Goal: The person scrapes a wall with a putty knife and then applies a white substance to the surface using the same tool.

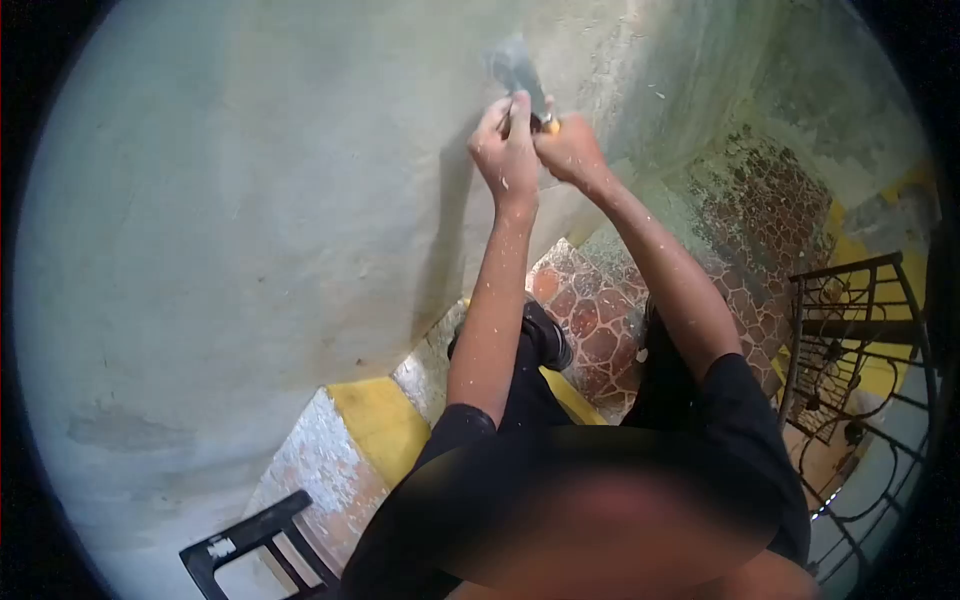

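Observation:
A scraper with a flat grey blade and a partly yellow handle is up against the pale, greenish wall. My right hand is closed around its handle. Beside it, my left hand grips the scraper near the base of the blade, thumb pointing up; its other fingers are partly hidden. Light specks are scattered over both hands and forearms. Around the blade, the wall shows a lighter, rough patch.
Below me are steps with yellow edges and a brown stone-patterned floor strewn with pale flakes. A black metal railing stands on the right. At lower left is a black slatted frame. My shoe rests near the wall's foot.

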The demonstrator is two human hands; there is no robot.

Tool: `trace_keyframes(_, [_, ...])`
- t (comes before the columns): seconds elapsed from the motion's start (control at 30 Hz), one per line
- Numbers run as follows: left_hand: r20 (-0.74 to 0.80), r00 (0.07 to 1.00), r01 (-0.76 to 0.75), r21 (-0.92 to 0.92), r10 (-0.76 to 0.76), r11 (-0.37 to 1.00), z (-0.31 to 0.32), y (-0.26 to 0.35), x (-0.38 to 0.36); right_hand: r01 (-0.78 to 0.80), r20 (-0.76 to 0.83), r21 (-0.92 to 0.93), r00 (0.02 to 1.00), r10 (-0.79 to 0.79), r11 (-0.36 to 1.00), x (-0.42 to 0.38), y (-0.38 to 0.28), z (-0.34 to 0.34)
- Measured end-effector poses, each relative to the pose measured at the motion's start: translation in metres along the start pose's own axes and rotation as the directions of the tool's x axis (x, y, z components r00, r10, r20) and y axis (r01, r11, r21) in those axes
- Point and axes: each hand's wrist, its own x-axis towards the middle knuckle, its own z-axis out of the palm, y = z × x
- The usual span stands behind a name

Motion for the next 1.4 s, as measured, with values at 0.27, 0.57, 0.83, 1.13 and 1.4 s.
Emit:
trace_keyframes(0.27, [-0.122,0.898,0.427,0.021,-0.422,0.904,0.010,-0.034,-0.026,-0.207,0.125,-0.202,0.964,0.235,0.957,-0.021,0.083,-0.006])
trace_keyframes(0.57, [0.038,0.938,0.343,0.042,-0.345,0.938,0.053,-0.027,-0.044,-0.057,-0.064,-0.211,0.997,0.044,0.976,-0.037,0.093,-0.063])
trace_keyframes(0.83, [0.071,0.946,0.317,0.001,-0.316,0.948,0.076,-0.020,-0.069,-0.035,-0.197,-0.249,0.980,-0.016,0.968,-0.084,0.079,-0.073])
trace_keyframes(1.13, [-0.048,0.921,0.386,0.012,-0.385,0.922,0.083,-0.019,-0.064,-0.137,-0.117,-0.144,0.986,0.121,0.980,-0.102,0.053,-0.063])
trace_keyframes(1.4, [-0.001,0.840,0.522,-0.267,-0.542,0.810,0.011,-0.072,-0.020,-0.020,0.110,-0.280,0.993,0.052,0.960,-0.080,0.070,-0.036])
